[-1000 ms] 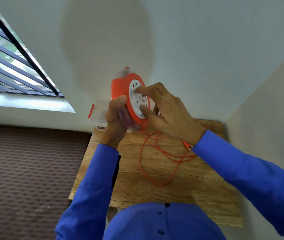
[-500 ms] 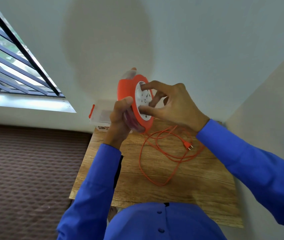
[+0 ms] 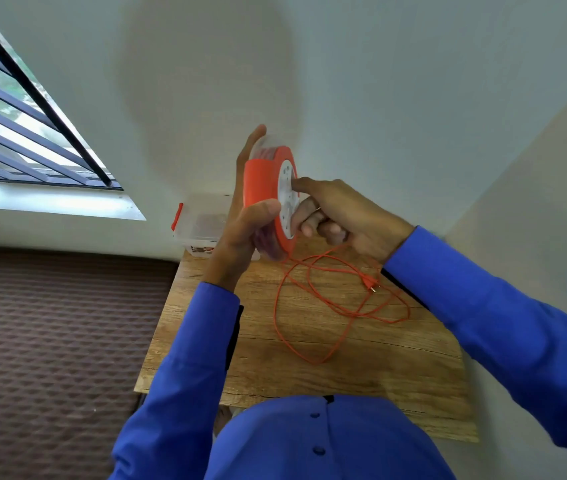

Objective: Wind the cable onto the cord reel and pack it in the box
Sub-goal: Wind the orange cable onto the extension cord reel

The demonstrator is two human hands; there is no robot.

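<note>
Fingers, left hand (image 3: pixel 240 233): wrapped around the rim of the orange cord reel (image 3: pixel 264 199), thumb on the near edge, fingertips showing behind the top; closed firmly on it. Fingers, right hand (image 3: pixel 341 216): index tip pressed to the white socket face (image 3: pixel 287 199), the rest curled beneath; I cannot tell whether they grip a crank knob.

Reel: held upright above the wooden table (image 3: pixel 309 368), edge-on to me. I judge it light, rigid plastic, smooth; best held by the rim as now.

Cable (image 3: pixel 313 306): thin, limp, orange, looped loose on the table below the hands, plug (image 3: pixel 370 283) lying free; most seems unwound.

Box (image 3: pixel 202 223): clear plastic, red latch, at the table's far edge behind the reel.
</note>
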